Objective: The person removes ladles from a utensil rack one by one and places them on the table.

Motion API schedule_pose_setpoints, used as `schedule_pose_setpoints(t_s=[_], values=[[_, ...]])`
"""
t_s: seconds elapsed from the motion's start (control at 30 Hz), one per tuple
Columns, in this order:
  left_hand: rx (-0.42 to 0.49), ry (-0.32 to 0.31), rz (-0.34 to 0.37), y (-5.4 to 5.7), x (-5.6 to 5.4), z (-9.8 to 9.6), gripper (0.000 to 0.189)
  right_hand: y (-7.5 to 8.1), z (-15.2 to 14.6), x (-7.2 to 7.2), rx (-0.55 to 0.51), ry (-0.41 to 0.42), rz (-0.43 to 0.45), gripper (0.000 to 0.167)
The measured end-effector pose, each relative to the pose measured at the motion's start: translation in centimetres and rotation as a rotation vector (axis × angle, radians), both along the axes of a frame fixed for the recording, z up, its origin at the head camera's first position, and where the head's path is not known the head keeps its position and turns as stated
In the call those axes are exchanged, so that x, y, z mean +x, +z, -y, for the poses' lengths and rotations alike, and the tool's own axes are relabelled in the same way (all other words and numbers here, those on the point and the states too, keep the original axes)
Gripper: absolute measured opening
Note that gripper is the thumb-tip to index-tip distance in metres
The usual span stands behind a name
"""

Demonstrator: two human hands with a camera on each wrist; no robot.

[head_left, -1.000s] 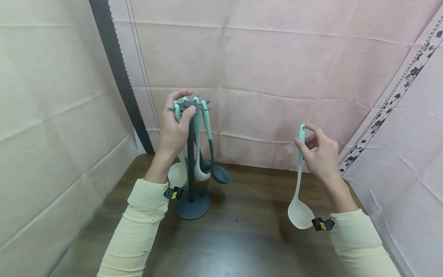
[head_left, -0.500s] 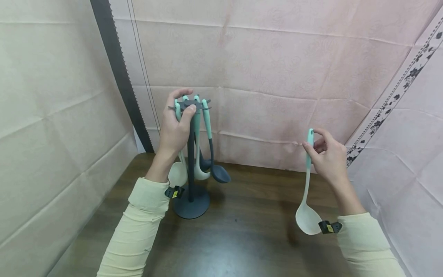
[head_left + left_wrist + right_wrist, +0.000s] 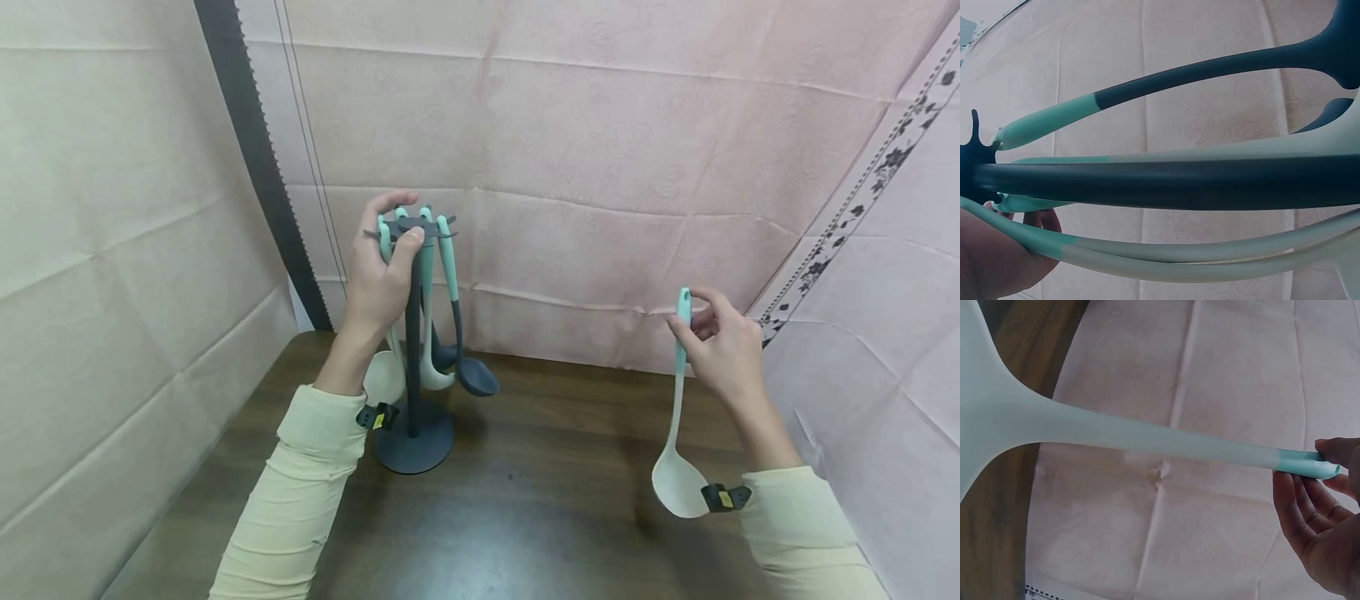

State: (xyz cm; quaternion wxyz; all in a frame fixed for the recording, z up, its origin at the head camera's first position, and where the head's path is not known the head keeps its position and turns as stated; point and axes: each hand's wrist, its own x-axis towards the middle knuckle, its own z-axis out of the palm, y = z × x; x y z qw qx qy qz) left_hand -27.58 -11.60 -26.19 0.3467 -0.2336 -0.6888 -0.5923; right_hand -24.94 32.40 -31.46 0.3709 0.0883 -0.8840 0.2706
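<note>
My left hand grips the top of a dark utensil stand, its thumb over the hub and fingers around the far side. Turquoise-handled utensils hang from the hooks: a dark ladle on the right, a pale ladle near the pole and a pale spoon-shaped one by the wrist. In the left wrist view, the pole runs between the handles. Off to the right, my right hand pinches the turquoise handle of a whitish ladle; its bowl hangs down over the table.
Both hands are above a brown wooden table. Pale creased cloth hangs behind it and on both sides. A patterned border strip runs down the right corner, near the right hand.
My right hand has moved to the right and a little nearer, carrying the whitish ladle. The left hand and the stand have stayed put.
</note>
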Motion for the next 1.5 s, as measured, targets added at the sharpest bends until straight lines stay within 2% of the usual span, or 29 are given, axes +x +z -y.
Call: schedule_pose_setpoints(t_s=[0.63,1.07,1.5], values=[[0.002,-0.009,-0.02,0.1,-0.2,0.0,0.049,-1.6,-2.8,0.2,0.042,-0.043,0.058,0.04],[0.005,-0.006,-0.008,0.0,-0.2,0.1,0.049,-3.5,-5.8,0.4,0.081,-0.088,0.131,0.043],[0.006,-0.006,-0.007,-0.1,-0.2,0.0,0.049,-5.2,-8.4,0.6,0.11,-0.095,0.185,0.043]])
